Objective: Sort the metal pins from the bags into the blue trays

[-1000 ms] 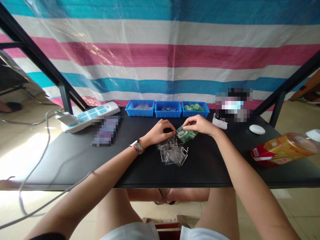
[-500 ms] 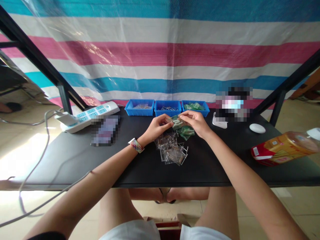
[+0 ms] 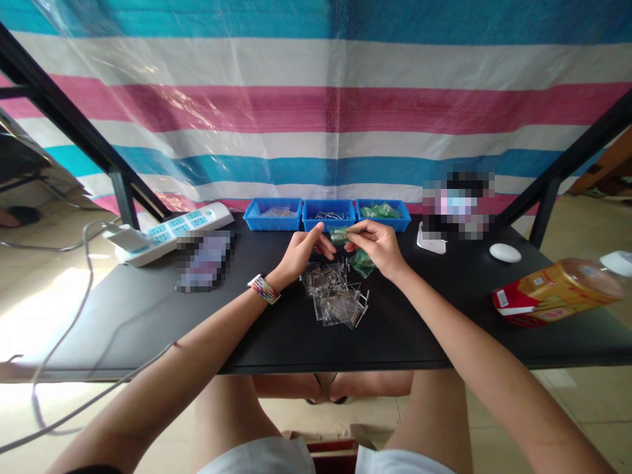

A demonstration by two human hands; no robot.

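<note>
My right hand [image 3: 374,247] pinches a small clear bag of green parts [image 3: 340,234] a little above the black table [image 3: 148,309], in front of the blue trays. My left hand [image 3: 302,250] is curled beside it, thumb and fingers at the bag's left end. Another green-part bag [image 3: 362,263] lies under my right hand. A heap of clear bags with metal pins [image 3: 338,296] lies just below both hands. Three blue trays stand at the back: left tray [image 3: 274,214], middle tray [image 3: 329,215] with pins, right tray [image 3: 384,215] with green parts.
A white power strip [image 3: 172,232] with a plug and cables sits at the back left. A white oval object [image 3: 505,253] and a lying bottle with a yellow-red label [image 3: 553,293] are at the right. A striped tarp hangs behind.
Both hands lifted from the heap toward the trays, carrying the green-part bag up and left. The left hand's fingers loosened at the bag's end.
</note>
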